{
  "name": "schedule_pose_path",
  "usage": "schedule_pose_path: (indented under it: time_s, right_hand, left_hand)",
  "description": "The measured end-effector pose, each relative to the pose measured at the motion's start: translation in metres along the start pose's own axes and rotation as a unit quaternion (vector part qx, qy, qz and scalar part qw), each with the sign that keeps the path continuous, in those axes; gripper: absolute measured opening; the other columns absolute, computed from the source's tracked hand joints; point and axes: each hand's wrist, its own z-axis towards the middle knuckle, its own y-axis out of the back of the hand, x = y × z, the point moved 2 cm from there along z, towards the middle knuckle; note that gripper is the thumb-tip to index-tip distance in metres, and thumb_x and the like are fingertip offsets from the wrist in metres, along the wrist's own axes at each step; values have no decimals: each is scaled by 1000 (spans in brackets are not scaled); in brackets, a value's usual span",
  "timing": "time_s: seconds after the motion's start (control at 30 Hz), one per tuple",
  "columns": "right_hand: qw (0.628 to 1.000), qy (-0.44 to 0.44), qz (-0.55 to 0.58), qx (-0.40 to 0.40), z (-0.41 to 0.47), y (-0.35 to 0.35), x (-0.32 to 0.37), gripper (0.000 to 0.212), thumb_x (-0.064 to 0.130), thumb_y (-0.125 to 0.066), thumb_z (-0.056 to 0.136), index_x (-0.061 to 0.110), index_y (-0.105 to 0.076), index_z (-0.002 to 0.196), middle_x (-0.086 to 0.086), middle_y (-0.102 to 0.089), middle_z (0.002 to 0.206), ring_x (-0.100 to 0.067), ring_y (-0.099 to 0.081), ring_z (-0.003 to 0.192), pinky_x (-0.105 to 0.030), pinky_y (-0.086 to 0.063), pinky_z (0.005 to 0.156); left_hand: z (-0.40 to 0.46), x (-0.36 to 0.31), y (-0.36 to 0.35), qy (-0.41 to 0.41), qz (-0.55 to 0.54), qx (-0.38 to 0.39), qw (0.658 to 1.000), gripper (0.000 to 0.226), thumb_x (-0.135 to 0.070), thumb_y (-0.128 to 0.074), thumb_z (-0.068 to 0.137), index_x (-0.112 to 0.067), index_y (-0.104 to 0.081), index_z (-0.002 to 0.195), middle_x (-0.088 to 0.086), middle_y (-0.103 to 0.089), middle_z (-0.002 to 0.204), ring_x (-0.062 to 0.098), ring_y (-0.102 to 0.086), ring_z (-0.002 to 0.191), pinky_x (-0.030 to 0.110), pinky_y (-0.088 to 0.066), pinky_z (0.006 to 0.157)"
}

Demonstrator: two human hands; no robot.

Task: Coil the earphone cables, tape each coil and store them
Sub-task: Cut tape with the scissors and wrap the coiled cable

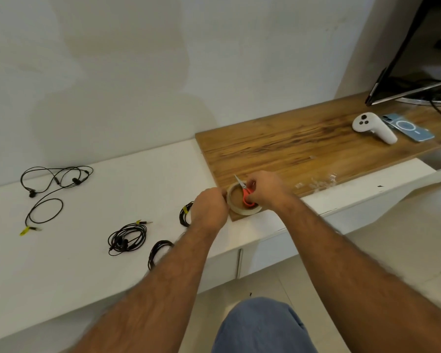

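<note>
Right hand (266, 191) fingers curled through orange scissors (246, 193) over tape roll (242, 203); left hand (209, 206) fingers curled at the roll's edge; no legible writing.

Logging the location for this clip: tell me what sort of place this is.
Probably a living room at home: a long white low cabinet along the wall, a black flat screen on a stand, and a white handheld game controller beside a blue smartphone.

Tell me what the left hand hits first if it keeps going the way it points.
Likely the tape roll: the left hand points right and already sits at its rim. Just beyond are the scissors in the right hand.
</note>
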Motion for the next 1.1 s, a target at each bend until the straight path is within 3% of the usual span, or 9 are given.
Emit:
schedule_pose_path:
  time_s: [0.23,0.4,0.57,0.8,1.1]
  right_hand:
    - [999,24,6,-30,-2,-5,-5,20,18,-77,77,17,-70,96,0,-68,96,-15,-62,88,-30,-56,73]
    - [999,25,14,-32,-3,-6,-5,21,16,-75,78,16,-69,98,-1,-67,96,-17,-62,89,-35,-58,76]
    - [999,26,23,-26,-5,-5,-5,23,14,-74,79,15,-68,101,-1,-64,97,-16,-61,90,-33,-58,75]
    - [998,25,37,-37,-4,-8,-8,24,16,-76,78,18,-68,100,1,-65,98,-15,-61,89,-28,-55,74]
    - [996,39,3,-74,-11,-13,-4,15,18,-70,84,14,-69,98,-3,-68,92,-17,-62,83,-34,-57,74]
  left_hand:
    - [-8,6,0,27,-69,-22,997,23,-13,-60,86,-26,-75,97,-4,-73,93,20,-65,86,30,-53,73]
    - [-7,10,-1,26,-84,-32,996,14,-22,-63,89,-26,-73,98,-2,-71,100,19,-64,94,27,-47,76]
    - [11,9,7,19,-54,22,998,9,-19,-68,84,-25,-65,78,-5,-67,82,20,-65,72,37,-59,67]
    - [21,6,8,-19,41,34,998,10,-19,-57,86,-24,-65,84,-2,-67,88,20,-62,85,34,-54,74]
    - [-4,7,22,-63,3,73,995,15,-18,-51,88,-9,-62,83,3,-62,74,20,-59,66,31,-50,61]
